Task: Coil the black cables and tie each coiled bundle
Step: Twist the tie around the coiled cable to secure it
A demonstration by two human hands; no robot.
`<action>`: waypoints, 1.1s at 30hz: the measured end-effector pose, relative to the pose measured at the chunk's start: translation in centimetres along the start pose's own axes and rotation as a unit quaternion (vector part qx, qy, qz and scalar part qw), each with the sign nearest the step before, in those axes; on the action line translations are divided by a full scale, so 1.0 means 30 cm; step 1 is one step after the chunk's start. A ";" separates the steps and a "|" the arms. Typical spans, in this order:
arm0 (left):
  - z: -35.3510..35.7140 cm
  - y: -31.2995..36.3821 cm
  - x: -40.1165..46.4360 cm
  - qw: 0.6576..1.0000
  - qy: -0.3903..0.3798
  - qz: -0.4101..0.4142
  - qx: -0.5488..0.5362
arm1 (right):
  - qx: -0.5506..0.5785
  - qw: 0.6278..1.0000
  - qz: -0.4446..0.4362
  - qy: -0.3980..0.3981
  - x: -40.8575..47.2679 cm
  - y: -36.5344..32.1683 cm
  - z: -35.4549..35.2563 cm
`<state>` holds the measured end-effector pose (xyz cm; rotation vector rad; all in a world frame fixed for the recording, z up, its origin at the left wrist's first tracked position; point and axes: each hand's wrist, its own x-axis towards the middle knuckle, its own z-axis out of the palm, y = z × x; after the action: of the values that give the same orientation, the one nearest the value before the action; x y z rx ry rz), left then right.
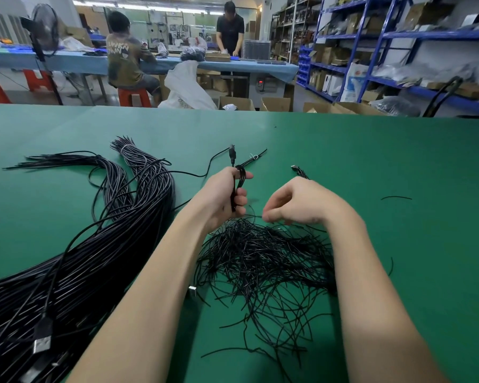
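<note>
My left hand (221,196) grips a coiled black cable bundle (238,183) upright above the green table (371,167), its USB plug (232,153) sticking up past my fingers. My right hand (296,203) hovers just right of it and pinches a thin black tie (256,216) between thumb and fingertips. Under both hands lies a heap of thin black ties (266,261). A thick bundle of long black cables (75,272) runs along the left side of the table.
A finished coil (299,171) lies behind my right hand, and a single stray tie (396,197) lies to the right. Loose USB plugs (42,341) lie at the near left. Beyond the table are people at a blue bench (260,68) and blue shelving (371,51).
</note>
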<state>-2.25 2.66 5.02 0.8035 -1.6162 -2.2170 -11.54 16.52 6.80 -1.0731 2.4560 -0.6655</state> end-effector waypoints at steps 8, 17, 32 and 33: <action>0.003 0.004 0.003 0.998 -0.022 0.051 -0.019 | 0.096 0.994 -0.004 0.050 -0.034 0.036 -0.054; 0.004 0.002 -0.013 0.990 -0.040 0.129 -0.046 | 0.234 0.957 -0.009 0.169 -0.049 0.048 -0.094; -0.002 0.007 -0.011 0.998 0.028 0.036 0.044 | 0.130 0.965 -0.022 0.225 -0.038 0.047 -0.076; -0.002 0.005 -0.011 0.998 0.030 0.039 0.048 | 0.162 0.951 -0.041 0.259 -0.033 0.038 -0.071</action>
<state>-1.98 2.74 5.22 0.8098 -1.7070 -2.0556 -12.66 18.53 8.04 -0.9594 2.5854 -1.4825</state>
